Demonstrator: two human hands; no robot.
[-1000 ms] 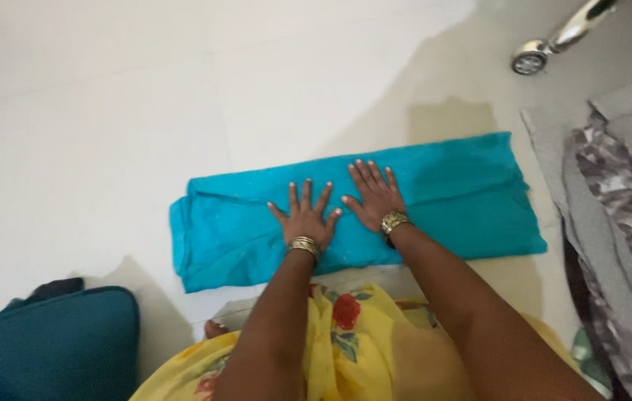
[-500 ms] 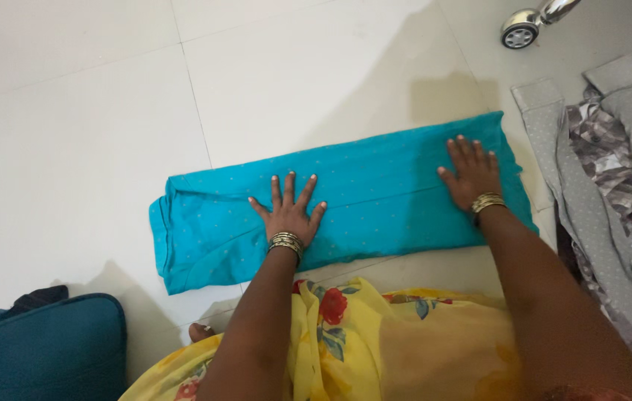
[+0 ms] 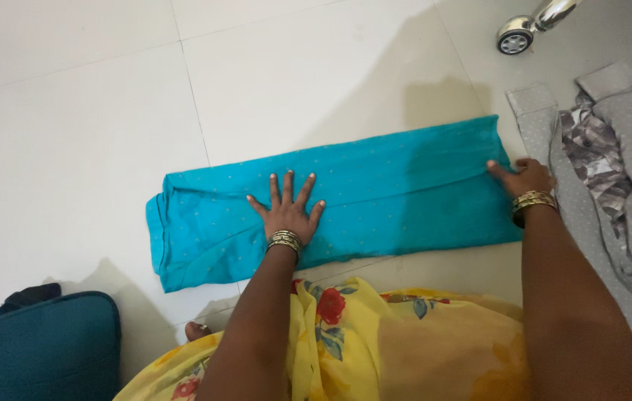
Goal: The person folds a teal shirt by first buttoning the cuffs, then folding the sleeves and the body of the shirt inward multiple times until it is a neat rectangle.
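My left hand lies flat, fingers spread wide, palm pressing the long folded band of turquoise dotted cloth a little left of its middle. My right hand sits at the cloth's right end, fingers curled at the edge; they seem to pinch the short end, though the view is too side-on to be sure.

Cloth lies on the pale tiled floor, lengthwise left to right, just in front of my knees and the yellow flowered garment I wear.

Progress, as I judge it: lengthwise folds done, layers stacked into a narrow strip, surface mostly smooth. Left end bunched, slightly uneven. No crosswise fold made yet; strip is full length.

Around: grey dotted fabric pile touching near the right end, a chrome castor wheel beyond, dark teal cushion at lower left.
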